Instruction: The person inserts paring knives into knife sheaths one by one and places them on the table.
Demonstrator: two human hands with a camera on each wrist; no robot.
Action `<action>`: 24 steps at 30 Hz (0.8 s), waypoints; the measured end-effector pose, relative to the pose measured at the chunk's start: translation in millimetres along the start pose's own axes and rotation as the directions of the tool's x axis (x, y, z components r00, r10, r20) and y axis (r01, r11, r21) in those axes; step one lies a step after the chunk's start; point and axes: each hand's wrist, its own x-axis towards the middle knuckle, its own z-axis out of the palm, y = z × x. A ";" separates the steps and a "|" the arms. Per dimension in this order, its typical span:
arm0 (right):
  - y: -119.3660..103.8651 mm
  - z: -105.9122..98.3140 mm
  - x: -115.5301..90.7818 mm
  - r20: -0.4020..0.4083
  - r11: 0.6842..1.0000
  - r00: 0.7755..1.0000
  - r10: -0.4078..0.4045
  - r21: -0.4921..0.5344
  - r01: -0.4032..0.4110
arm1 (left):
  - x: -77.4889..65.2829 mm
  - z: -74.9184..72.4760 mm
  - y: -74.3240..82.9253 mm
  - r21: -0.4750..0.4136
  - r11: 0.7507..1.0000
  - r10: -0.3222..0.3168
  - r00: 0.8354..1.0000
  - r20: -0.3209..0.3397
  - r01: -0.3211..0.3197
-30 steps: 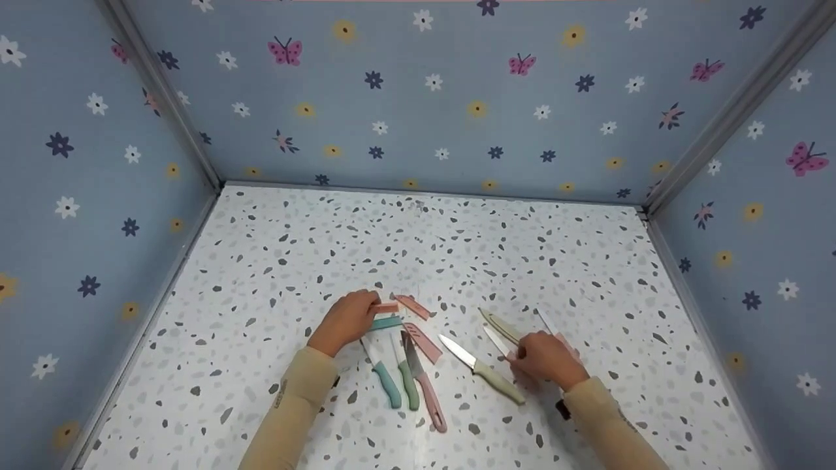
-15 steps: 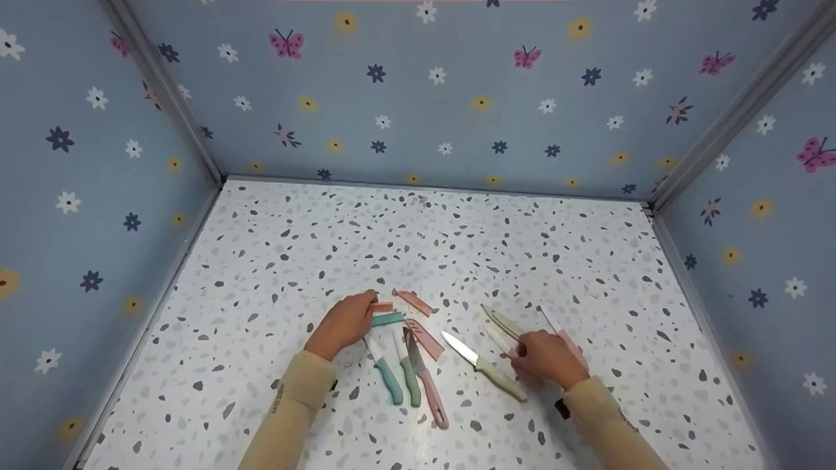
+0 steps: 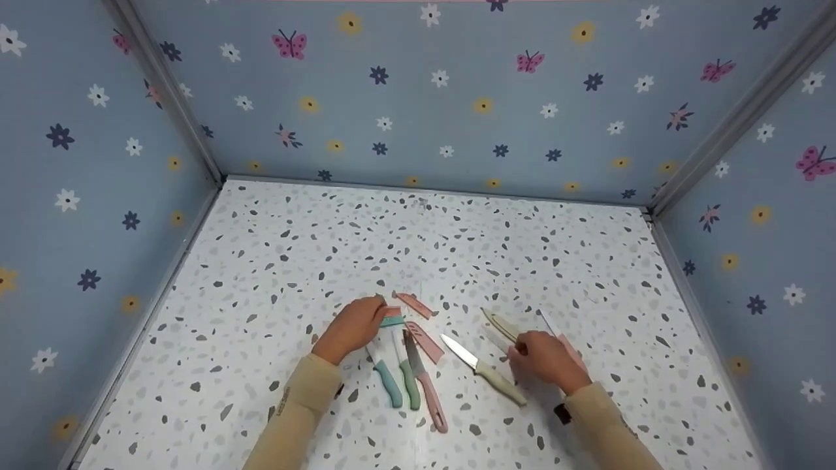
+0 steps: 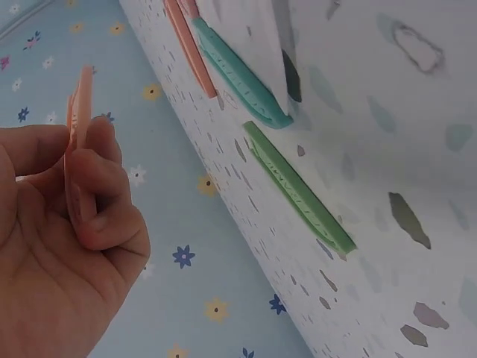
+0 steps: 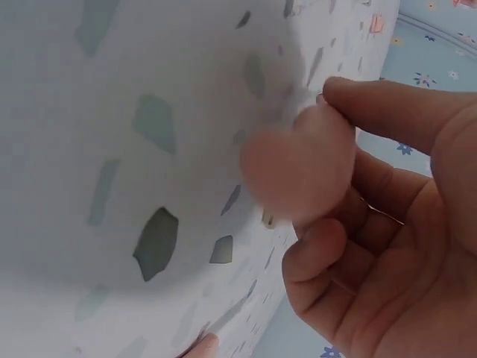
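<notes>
Pinches a slim coral blade sheath (image 4: 83, 123) in the left hand (image 3: 353, 326), its visible end pointing right. Grips a pink-handled knife (image 3: 498, 339) in the right hand (image 3: 542, 358), with its thin blade slanting far and left, well to the right of that sheath. Between, on the white speckled desk (image 3: 326, 248), shows a cream-green-handled knife (image 3: 499, 384), smooth and gently curved; nearer the left hand, a slotted pink sheath (image 3: 424, 343).

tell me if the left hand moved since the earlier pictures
Yes, slightly rightward in the head view: the left hand now covers more of the unmoved teal sheath.
</notes>
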 end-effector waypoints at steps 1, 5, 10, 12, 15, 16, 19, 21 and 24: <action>-0.3 -1.2 0.2 -0.016 1.000 1.000 -0.026 0.000 0.026 | 0.8 0.1 2.4 -0.006 1.000 0.006 1.000 0.003 -0.006; -4.0 -9.0 1.3 -0.065 0.986 0.984 -0.165 0.009 0.166 | 5.4 2.5 14.3 -0.032 0.999 0.025 1.000 0.011 -0.024; -14.2 -20.7 2.6 -0.087 0.961 0.959 -0.270 0.036 0.274 | 9.2 7.2 31.2 -0.116 0.990 0.084 0.996 0.021 -0.081; -18.4 -23.3 4.0 -0.106 0.953 0.951 -0.291 0.054 0.297 | 9.3 8.6 37.0 -0.118 0.987 0.109 0.994 0.020 -0.106; -23.2 -25.2 6.3 -0.146 0.940 0.935 -0.324 0.064 0.336 | 10.0 10.2 44.3 -0.102 0.989 0.106 0.994 0.025 -0.103; -24.6 -25.6 6.8 -0.157 0.936 0.930 -0.332 0.064 0.345 | 10.0 10.7 46.2 -0.098 0.991 0.100 0.995 0.029 -0.097; -29.0 -27.5 7.3 -0.175 0.927 0.918 -0.355 0.059 0.370 | 11.2 12.3 51.1 -0.099 0.991 0.090 0.995 0.035 -0.086; -32.0 -29.2 7.0 -0.187 0.922 0.911 -0.368 0.056 0.384 | 12.1 13.2 53.1 -0.098 0.991 0.095 0.995 0.039 -0.091; -36.4 -31.9 7.0 -0.219 0.909 0.893 -0.394 0.050 0.414 | 13.5 14.1 54.7 -0.091 0.989 0.121 0.992 0.041 -0.116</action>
